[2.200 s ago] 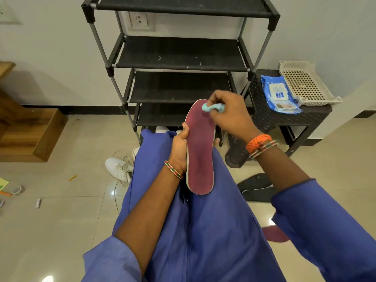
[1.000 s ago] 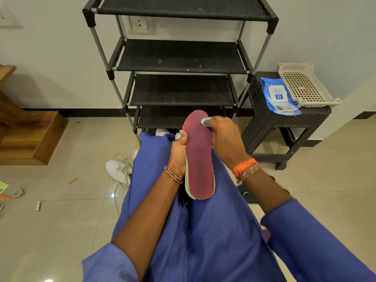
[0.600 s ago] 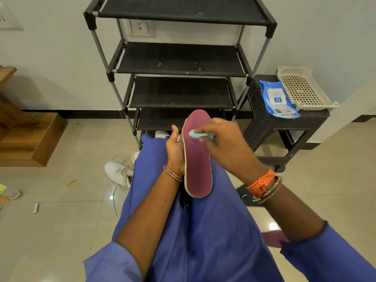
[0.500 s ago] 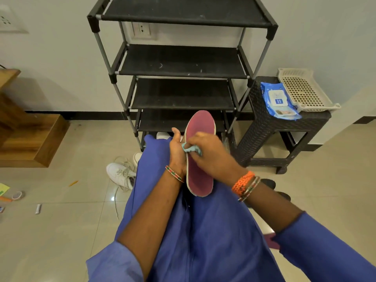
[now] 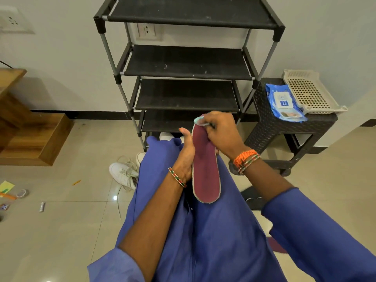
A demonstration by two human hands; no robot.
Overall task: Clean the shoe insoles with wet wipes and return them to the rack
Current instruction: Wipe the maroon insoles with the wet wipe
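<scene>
Head view: the left hand [image 5: 185, 154] grips the maroon insole [image 5: 205, 169] by its edge, upright over the lap. The right hand [image 5: 220, 131] pinches a pale blue wet wipe [image 5: 199, 120] against the insole's top end, before the black shoe rack [image 5: 187, 64].

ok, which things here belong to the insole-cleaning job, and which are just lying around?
Job:
- maroon insole, gripped by left hand
- wet wipe, pinched by right hand at the insole's top
- wipes pack on the black stool
- shoe rack

Lying about:
- white sneaker
- beige basket
- tape roll
</scene>
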